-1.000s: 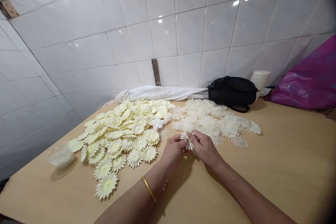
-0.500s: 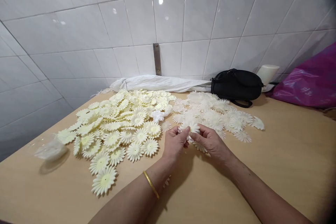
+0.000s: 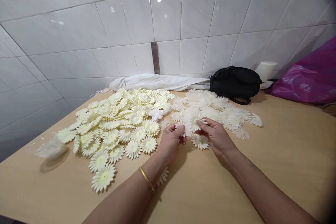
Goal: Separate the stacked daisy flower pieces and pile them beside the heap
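Note:
Between thumb and fingers, my left hand (image 3: 172,137) pinches a thin white flower-shaped petal piece (image 3: 185,128). My right hand (image 3: 216,134) is closed on another daisy-like petal piece (image 3: 197,124), whose centre looks pale yellow. The two pieces are side by side just above the table. Under my right fingers lies a loose white petal piece (image 3: 200,141). Behind my hands spreads a pile of whiter, thinner petal pieces (image 3: 217,106). To the left is a large heap of pale yellow petal pieces (image 3: 115,119). Another petal piece (image 3: 163,176) is partly hidden by my left forearm.
A small clear plastic bag (image 3: 52,148) of whitish stuff sits at the table's left. Along the tiled wall are a rolled white cloth (image 3: 160,82), a black zip case (image 3: 236,82), a white bottle (image 3: 265,71) and a purple bag (image 3: 307,77). White crumpled plastic (image 3: 157,113) lies between the piles.
My hands have moved apart, my right going right. The petal pieces, bunched together between my fingers before, are now separated, one in each hand. The view has shifted slightly.

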Tool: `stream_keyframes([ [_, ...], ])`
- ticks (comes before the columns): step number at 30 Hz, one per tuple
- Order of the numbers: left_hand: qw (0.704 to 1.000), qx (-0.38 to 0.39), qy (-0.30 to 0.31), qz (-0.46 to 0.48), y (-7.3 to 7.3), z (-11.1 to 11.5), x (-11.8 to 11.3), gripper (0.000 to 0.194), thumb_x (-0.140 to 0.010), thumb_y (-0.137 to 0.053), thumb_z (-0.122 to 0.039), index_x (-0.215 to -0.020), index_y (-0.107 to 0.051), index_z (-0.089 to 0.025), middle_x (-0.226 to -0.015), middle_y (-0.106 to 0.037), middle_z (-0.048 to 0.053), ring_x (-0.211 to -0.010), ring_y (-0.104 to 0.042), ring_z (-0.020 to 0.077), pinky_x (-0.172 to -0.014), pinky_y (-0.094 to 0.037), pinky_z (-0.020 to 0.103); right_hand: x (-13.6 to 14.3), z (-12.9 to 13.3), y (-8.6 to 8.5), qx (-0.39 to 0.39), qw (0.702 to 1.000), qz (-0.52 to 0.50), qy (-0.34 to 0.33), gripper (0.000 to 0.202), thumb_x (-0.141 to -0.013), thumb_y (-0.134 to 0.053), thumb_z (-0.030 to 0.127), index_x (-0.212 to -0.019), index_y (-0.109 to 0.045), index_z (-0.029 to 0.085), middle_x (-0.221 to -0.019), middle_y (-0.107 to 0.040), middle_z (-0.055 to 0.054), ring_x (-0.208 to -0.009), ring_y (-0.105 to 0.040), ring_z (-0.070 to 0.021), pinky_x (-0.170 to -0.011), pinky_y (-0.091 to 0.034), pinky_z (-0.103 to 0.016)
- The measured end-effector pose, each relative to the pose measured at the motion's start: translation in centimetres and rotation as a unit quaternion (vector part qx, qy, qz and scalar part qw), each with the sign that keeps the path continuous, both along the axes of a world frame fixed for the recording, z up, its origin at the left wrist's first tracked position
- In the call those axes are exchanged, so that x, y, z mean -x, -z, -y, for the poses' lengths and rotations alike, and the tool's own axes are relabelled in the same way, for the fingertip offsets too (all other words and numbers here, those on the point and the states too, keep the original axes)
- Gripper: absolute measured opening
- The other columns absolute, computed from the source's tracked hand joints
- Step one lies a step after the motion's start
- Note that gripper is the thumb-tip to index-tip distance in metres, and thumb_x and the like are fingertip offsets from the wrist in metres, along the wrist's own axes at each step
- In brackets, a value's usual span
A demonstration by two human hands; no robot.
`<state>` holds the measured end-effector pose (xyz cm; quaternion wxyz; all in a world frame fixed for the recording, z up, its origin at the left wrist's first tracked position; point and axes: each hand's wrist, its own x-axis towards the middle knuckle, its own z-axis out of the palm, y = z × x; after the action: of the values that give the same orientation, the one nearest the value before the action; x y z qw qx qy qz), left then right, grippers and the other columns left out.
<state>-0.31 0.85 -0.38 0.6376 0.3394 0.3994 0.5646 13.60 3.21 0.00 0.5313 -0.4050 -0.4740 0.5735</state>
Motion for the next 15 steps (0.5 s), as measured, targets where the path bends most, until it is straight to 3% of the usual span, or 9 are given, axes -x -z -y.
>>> stream_keyframes([
  [7, 0.995, -0.048, -0.012, -0.089, -0.10, -0.11, 0.32, 0.029, -0.062, -0.065, -0.036, -0.056, -0.045, -0.015, -0.045, -0.049, -0.003, -0.038, -0.044, 0.0067, -0.041, -0.033, 0.020, -0.25, 0.07, -0.35, 0.009, 0.999, -0.038, -0.018, 0.022, -0.062, -0.069, 0.032, -0.060, -0.055, 0.016, -0.057, -0.050, 0.004, -0.052, -0.045, -0.0069, -0.051, -0.038, -0.019],
  [15, 0.974, -0.113, -0.013, -0.194, -0.02, 0.28, 0.06, 0.027, -0.069, -0.058, -0.035, -0.056, -0.043, -0.016, -0.046, -0.045, -0.004, -0.043, -0.041, 0.0073, -0.047, -0.033, 0.021, 0.17, 0.57, -0.85, 0.046, 0.996, -0.064, -0.038, 0.026, -0.062, -0.069, 0.038, -0.061, -0.055, 0.016, -0.050, -0.052, 0.004, -0.045, -0.045, -0.0082, -0.046, -0.037, -0.022],
])
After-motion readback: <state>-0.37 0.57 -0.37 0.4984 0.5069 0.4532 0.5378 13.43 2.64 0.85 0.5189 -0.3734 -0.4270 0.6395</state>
